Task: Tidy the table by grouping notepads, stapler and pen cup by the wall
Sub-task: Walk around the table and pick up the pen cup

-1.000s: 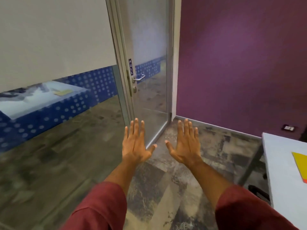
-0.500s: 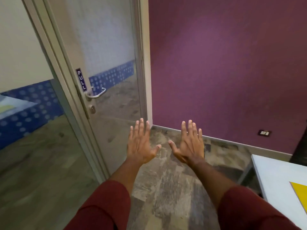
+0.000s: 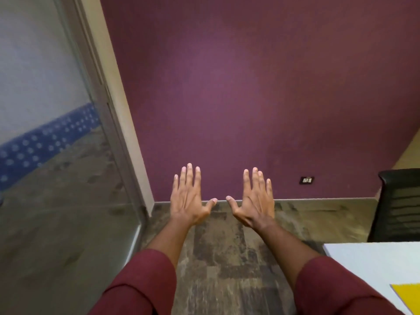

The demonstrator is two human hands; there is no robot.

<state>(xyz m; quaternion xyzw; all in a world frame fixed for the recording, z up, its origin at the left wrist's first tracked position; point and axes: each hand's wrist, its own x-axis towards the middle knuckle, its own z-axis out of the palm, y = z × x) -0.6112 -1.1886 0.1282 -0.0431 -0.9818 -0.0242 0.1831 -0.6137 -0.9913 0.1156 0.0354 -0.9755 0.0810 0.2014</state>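
Neither grip holds anything: both hands are raised in front of the person, backs toward the camera, fingers straight and spread, thumbs pointing inward at each other with a small gap between them.

At the far left stands a frosted glass door panel [image 3: 45, 133] with a blue dotted band across it, set in a grey metal frame [image 3: 106, 123] that leans in the wide-angle view. Beside the frame runs a cream door jamb [image 3: 127, 142], and from there a plum-purple textured wall [image 3: 227, 76] fills most of the background.

The left hand [image 3: 187, 197] is released and flat, its fingertips reaching up over the base of the purple wall; a dark red sleeve [image 3: 141, 285] covers the forearm near the bottom edge. The right hand [image 3: 254, 198] is likewise released and flat, level with the left, with its own dark red sleeve [image 3: 336, 289] below. Both hover above the mottled brown-grey carpet floor [image 3: 216, 258], touching nothing.

Right of the hands, a small black wall socket [image 3: 307, 180] sits low on the purple wall. Further right is a black mesh office chair [image 3: 400, 205], standing behind the corner of a white table [image 3: 372, 260]. On that table, at the lower right edge, lies the corner of a flat yellow notepad [image 3: 406, 296], well apart from both hands and only partly in view. The stapler and pen cup cannot be seen.
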